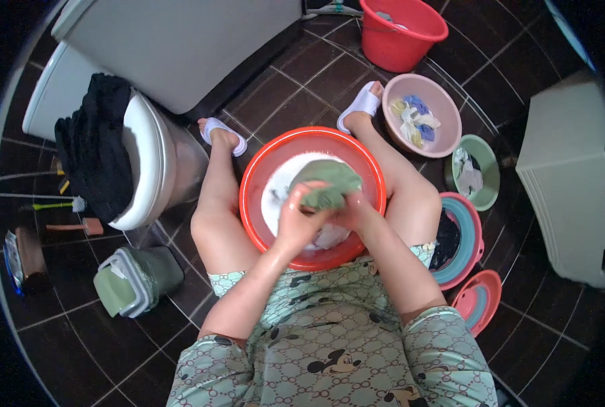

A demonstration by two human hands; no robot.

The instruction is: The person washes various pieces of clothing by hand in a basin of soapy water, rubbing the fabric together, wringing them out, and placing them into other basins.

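Between my knees stands a red-orange basin [247, 193] holding white, sudsy water [276, 194]. Over it, both hands grip a wet green cloth [328, 178], bunched up between them. My left hand [298, 216] is closed on the cloth's left side, its fingers partly wrapped in the fabric. My right hand [354, 209] holds the other side and is a little blurred; its fingertips are mostly hidden. A pale, whitish cloth [331, 236] shows in the water just below my hands, at the near side of the basin.
To the right are a pink basin [453, 103] with light clothes, a green basin [494, 178], a pink-and-blue basin [477, 234] and a red one [496, 292]. A red bucket [397, 51] stands far ahead. Left are a toilet [173, 169] with black clothing [99, 149] and a bin [156, 275].
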